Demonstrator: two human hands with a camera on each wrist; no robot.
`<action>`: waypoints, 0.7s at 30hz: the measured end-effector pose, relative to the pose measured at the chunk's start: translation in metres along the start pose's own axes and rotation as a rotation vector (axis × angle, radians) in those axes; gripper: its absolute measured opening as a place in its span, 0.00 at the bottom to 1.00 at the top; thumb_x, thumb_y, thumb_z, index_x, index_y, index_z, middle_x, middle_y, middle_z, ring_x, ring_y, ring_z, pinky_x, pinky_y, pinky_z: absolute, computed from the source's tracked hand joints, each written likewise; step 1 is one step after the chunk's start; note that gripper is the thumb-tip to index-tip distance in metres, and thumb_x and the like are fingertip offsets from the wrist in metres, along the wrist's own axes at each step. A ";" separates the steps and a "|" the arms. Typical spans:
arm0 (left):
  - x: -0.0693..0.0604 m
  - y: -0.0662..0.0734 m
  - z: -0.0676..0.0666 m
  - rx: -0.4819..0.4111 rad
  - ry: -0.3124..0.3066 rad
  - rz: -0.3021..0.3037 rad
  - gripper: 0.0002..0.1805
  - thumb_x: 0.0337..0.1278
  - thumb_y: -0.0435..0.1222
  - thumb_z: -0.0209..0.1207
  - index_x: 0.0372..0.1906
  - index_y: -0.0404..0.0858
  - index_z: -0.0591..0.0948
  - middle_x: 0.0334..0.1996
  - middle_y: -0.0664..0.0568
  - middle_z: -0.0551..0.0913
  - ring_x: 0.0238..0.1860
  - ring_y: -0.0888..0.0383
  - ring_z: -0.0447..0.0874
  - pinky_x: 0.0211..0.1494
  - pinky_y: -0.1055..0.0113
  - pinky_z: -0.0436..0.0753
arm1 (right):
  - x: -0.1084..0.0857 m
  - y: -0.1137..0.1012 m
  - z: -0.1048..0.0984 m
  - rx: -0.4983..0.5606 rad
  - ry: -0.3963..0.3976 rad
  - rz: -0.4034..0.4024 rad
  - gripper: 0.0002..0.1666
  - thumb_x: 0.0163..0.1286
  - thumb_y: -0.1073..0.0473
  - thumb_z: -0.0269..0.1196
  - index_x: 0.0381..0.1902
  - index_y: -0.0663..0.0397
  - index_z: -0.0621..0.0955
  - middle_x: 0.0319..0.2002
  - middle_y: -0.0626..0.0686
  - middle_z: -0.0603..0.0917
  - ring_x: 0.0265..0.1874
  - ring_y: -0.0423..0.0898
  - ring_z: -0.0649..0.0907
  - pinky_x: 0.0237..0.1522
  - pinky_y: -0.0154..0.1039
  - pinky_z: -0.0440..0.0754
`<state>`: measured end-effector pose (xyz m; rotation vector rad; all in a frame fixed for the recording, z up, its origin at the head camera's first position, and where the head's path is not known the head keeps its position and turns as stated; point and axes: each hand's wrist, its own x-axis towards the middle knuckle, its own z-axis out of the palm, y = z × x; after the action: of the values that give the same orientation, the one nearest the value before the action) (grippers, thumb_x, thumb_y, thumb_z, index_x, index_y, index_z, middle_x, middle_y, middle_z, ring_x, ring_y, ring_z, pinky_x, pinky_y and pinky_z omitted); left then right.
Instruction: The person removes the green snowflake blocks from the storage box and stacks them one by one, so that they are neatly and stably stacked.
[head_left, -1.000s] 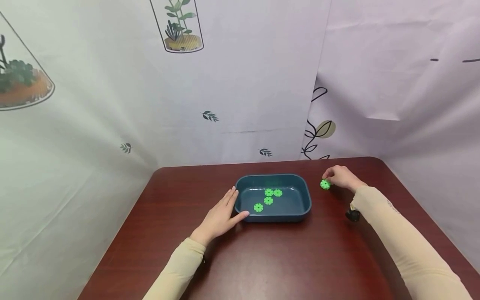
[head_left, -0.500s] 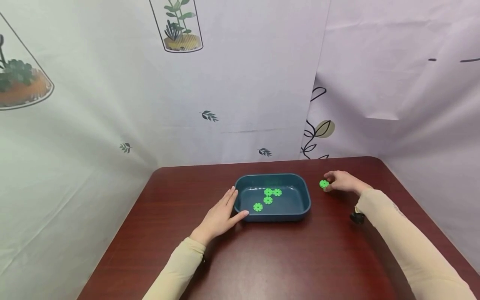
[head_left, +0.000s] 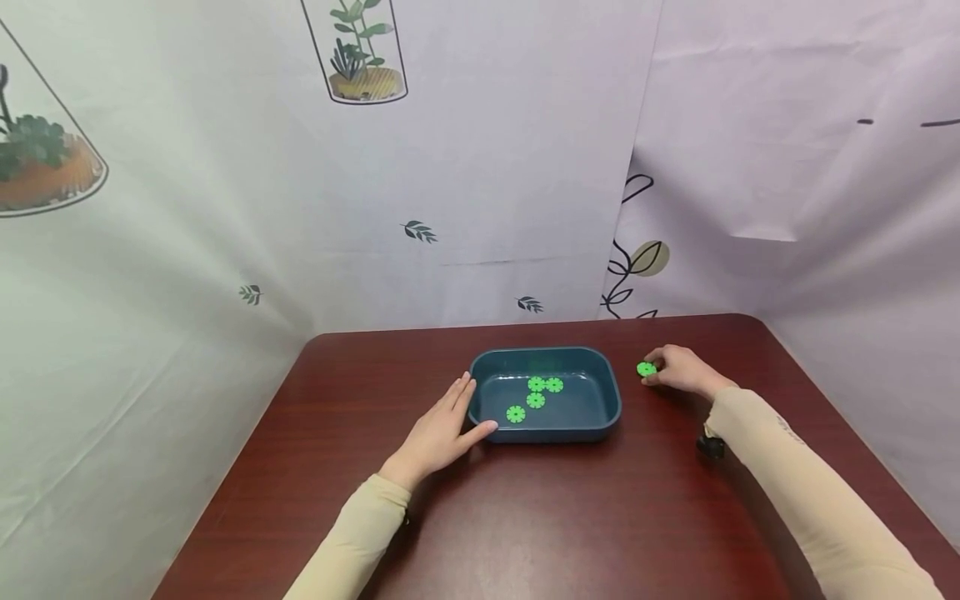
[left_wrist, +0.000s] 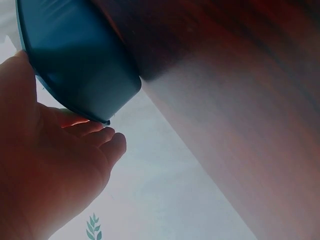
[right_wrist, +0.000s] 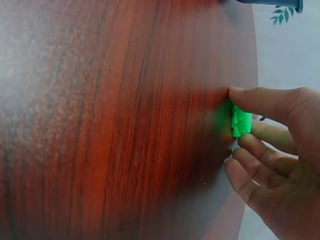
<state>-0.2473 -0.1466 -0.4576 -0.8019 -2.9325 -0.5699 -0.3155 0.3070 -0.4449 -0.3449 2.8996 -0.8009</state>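
A dark blue rectangular dish stands toward the back of the table, with several flat green notched discs lying inside. My left hand rests against its left end, fingers extended along the rim and thumb at the front corner. Right of the dish, my right hand pinches green notched discs between thumb and fingers. In the right wrist view these discs look stacked in layers, low over the wood; whether they touch it I cannot tell. The left wrist view shows the dish's outer wall beside the fingers.
The reddish-brown table has rounded back corners. A pale cloth backdrop printed with plants hangs behind it and along both sides. A dark wrist device shows under the right sleeve.
My right hand has shifted its fingers around the green discs, spreading and then closing on them, and the discs have moved slightly left. My left hand and the dish have stayed put.
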 end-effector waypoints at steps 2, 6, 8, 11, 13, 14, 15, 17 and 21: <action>0.000 0.000 0.000 -0.001 -0.002 0.000 0.52 0.67 0.68 0.47 0.80 0.34 0.54 0.80 0.44 0.50 0.80 0.50 0.48 0.77 0.55 0.58 | 0.000 0.001 0.000 0.004 0.001 0.005 0.28 0.63 0.59 0.71 0.53 0.78 0.80 0.41 0.65 0.83 0.37 0.54 0.80 0.43 0.50 0.81; -0.001 0.001 -0.001 -0.007 0.003 0.003 0.52 0.67 0.68 0.48 0.80 0.34 0.54 0.80 0.44 0.50 0.79 0.50 0.49 0.77 0.54 0.59 | -0.001 0.003 0.001 0.012 0.007 0.007 0.26 0.63 0.59 0.71 0.51 0.77 0.81 0.40 0.64 0.83 0.36 0.54 0.79 0.41 0.48 0.81; -0.001 0.001 0.000 -0.007 0.004 -0.001 0.52 0.67 0.68 0.47 0.80 0.35 0.54 0.80 0.44 0.50 0.80 0.51 0.48 0.76 0.54 0.60 | 0.000 0.004 0.001 0.012 0.013 0.004 0.26 0.62 0.59 0.71 0.51 0.76 0.81 0.40 0.63 0.84 0.36 0.53 0.80 0.41 0.48 0.81; -0.001 0.001 0.001 -0.012 0.007 -0.007 0.52 0.66 0.68 0.47 0.80 0.35 0.54 0.80 0.45 0.50 0.80 0.51 0.48 0.76 0.53 0.60 | 0.000 0.005 0.002 0.012 0.018 -0.008 0.27 0.62 0.59 0.72 0.50 0.77 0.81 0.39 0.62 0.84 0.37 0.53 0.80 0.41 0.47 0.80; -0.002 0.001 0.002 -0.011 0.005 -0.013 0.52 0.66 0.69 0.47 0.80 0.35 0.54 0.80 0.46 0.50 0.80 0.52 0.48 0.76 0.54 0.60 | 0.000 0.005 0.002 0.012 0.023 -0.014 0.26 0.62 0.59 0.72 0.50 0.76 0.81 0.39 0.61 0.84 0.37 0.53 0.80 0.41 0.46 0.80; -0.002 0.001 0.002 -0.013 0.006 -0.014 0.52 0.66 0.69 0.47 0.80 0.35 0.54 0.80 0.46 0.50 0.80 0.52 0.48 0.76 0.53 0.60 | 0.000 0.005 0.002 0.014 0.024 -0.018 0.26 0.61 0.59 0.72 0.50 0.76 0.81 0.39 0.61 0.84 0.37 0.53 0.80 0.41 0.46 0.80; -0.002 0.001 0.002 -0.014 0.007 -0.014 0.52 0.66 0.69 0.47 0.80 0.35 0.54 0.80 0.46 0.50 0.80 0.52 0.48 0.76 0.53 0.60 | 0.000 0.005 0.002 0.015 0.025 -0.021 0.26 0.61 0.59 0.72 0.49 0.76 0.81 0.38 0.61 0.84 0.36 0.52 0.80 0.41 0.46 0.80; -0.002 0.000 0.002 -0.011 0.008 -0.014 0.52 0.66 0.69 0.47 0.80 0.35 0.55 0.80 0.46 0.50 0.80 0.52 0.48 0.76 0.54 0.60 | 0.000 0.005 0.002 0.018 0.027 -0.026 0.26 0.61 0.59 0.72 0.49 0.76 0.82 0.38 0.61 0.84 0.36 0.52 0.80 0.41 0.46 0.80; -0.001 0.000 0.002 -0.010 0.010 -0.013 0.52 0.66 0.69 0.47 0.80 0.35 0.55 0.80 0.46 0.50 0.80 0.53 0.48 0.76 0.54 0.61 | -0.002 0.004 0.002 0.026 0.033 -0.029 0.26 0.61 0.58 0.72 0.49 0.76 0.81 0.38 0.61 0.83 0.36 0.53 0.80 0.41 0.47 0.80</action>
<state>-0.2461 -0.1463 -0.4592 -0.7787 -2.9300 -0.5885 -0.3141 0.3096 -0.4483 -0.3752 2.9184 -0.8556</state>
